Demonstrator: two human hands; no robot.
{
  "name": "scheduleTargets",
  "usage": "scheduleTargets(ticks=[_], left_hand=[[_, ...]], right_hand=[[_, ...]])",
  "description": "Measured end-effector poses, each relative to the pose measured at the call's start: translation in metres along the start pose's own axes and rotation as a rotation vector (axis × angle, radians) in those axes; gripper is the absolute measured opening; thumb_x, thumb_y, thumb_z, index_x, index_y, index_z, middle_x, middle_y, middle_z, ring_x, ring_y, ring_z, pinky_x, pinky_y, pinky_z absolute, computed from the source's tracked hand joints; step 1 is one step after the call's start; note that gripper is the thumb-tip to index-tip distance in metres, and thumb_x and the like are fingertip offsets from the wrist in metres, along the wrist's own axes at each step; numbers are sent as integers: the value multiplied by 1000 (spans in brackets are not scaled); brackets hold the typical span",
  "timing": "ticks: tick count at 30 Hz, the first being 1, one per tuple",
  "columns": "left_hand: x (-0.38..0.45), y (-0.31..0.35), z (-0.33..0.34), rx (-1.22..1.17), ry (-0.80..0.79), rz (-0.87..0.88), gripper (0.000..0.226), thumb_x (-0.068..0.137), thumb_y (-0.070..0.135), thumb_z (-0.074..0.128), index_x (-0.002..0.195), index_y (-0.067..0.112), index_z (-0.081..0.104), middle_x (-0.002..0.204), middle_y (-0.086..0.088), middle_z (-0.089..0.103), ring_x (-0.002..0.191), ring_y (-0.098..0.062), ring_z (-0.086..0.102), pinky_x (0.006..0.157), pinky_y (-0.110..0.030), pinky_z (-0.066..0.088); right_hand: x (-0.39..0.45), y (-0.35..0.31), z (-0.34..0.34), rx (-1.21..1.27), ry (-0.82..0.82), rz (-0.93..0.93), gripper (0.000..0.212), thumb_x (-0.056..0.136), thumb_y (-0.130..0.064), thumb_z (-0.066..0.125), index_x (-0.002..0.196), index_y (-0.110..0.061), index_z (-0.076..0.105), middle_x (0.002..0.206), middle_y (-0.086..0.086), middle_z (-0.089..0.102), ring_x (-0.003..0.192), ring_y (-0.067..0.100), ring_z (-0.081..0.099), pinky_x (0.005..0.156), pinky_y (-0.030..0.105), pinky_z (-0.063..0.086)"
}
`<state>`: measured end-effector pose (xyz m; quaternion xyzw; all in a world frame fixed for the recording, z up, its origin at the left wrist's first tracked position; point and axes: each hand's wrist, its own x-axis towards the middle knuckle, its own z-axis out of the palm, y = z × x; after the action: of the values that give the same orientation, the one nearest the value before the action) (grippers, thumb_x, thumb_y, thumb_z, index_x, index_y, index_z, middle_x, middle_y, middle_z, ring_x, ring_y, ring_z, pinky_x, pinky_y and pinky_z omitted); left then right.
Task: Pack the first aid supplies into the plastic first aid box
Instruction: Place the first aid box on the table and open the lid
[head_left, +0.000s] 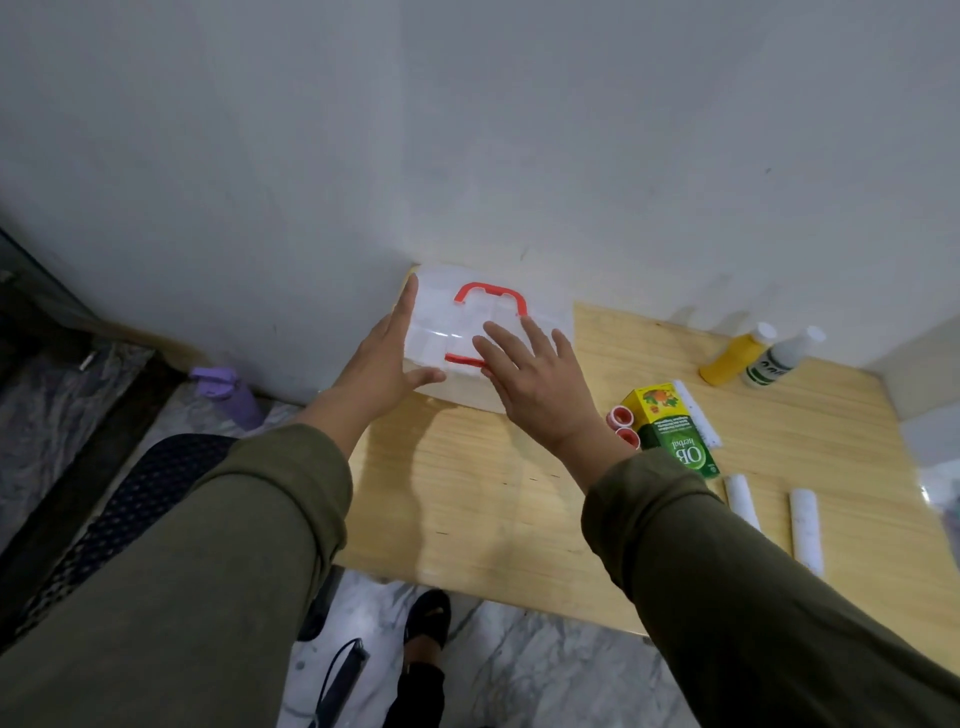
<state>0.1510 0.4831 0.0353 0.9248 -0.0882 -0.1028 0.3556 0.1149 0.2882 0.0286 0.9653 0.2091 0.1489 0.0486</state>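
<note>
A clear plastic first aid box (545, 325) with a red handle (491, 293) and a red front latch stands closed at the table's far left corner, against the wall. My left hand (387, 358) lies flat against the box's left side, fingers spread. Over the lid's front edge hovers my right hand (524, 384), fingers apart, holding nothing. The supplies lie to the right: a green and yellow carton (675, 434), two red-capped rolls (623, 426), a white strip (696, 413), a yellow bottle (735, 356), a white bottle (782, 356) and two white bandage rolls (805, 530).
The wooden table (483, 493) stands in a corner of grey walls. A purple water bottle (231, 389) stands on the marble floor to the left. Below the table's front edge I see a sandalled foot (428, 621) and a black strap.
</note>
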Motion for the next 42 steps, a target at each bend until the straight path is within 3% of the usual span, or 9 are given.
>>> scheduleTargets(ticks=[6, 10, 14, 20, 29, 33, 42], left_hand=[[3, 14, -14, -94, 86, -88, 118, 81, 21, 72, 142, 34, -28, 156, -11, 24, 135, -35, 39, 107, -44, 35], [3, 18, -17, -70, 44, -138, 126, 78, 17, 75, 136, 42, -34, 150, -14, 36, 129, -36, 45, 104, -45, 38], [5, 18, -23, -41, -37, -157, 126, 77, 19, 76, 139, 41, -31, 153, -10, 32, 136, -32, 38, 109, -43, 34], [10, 25, -35, 41, -91, -98, 121, 74, 24, 78, 145, 34, -19, 146, -7, 40, 132, -29, 41, 103, -41, 38], [26, 13, -38, 129, -125, -113, 133, 62, 40, 84, 143, 41, -22, 145, -6, 37, 134, -23, 38, 106, -44, 38], [28, 11, -38, 154, -124, -108, 134, 61, 42, 84, 144, 39, -21, 145, -5, 38, 134, -23, 38, 105, -43, 39], [27, 10, -37, 167, -114, -97, 131, 63, 42, 83, 144, 39, -19, 144, -4, 39, 133, -22, 39, 105, -44, 40]], right_hand=[[21, 14, -33, 111, 176, 18, 27, 92, -25, 47, 109, -10, 60, 110, 7, 69, 93, 33, 68, 71, 40, 55], [42, 28, -54, 246, 183, 77, 32, 94, -29, 40, 103, -8, 62, 96, 9, 70, 80, 33, 66, 69, 38, 51], [72, 45, -66, 309, 116, 259, 28, 98, -30, 42, 111, -9, 56, 101, 10, 66, 89, 31, 59, 79, 40, 43], [119, 67, -64, 402, 143, 513, 23, 96, -28, 47, 106, -11, 58, 100, 10, 63, 93, 30, 56, 85, 46, 45], [169, 91, -43, 596, 209, 846, 20, 92, -24, 56, 110, -16, 60, 105, 5, 62, 98, 26, 59, 94, 45, 47], [171, 96, -39, 523, 184, 865, 23, 92, -26, 56, 114, -18, 55, 108, 2, 64, 101, 25, 58, 92, 38, 37], [161, 105, -27, 501, 17, 703, 35, 91, -29, 58, 123, -16, 55, 123, 6, 57, 111, 27, 55, 101, 45, 42]])
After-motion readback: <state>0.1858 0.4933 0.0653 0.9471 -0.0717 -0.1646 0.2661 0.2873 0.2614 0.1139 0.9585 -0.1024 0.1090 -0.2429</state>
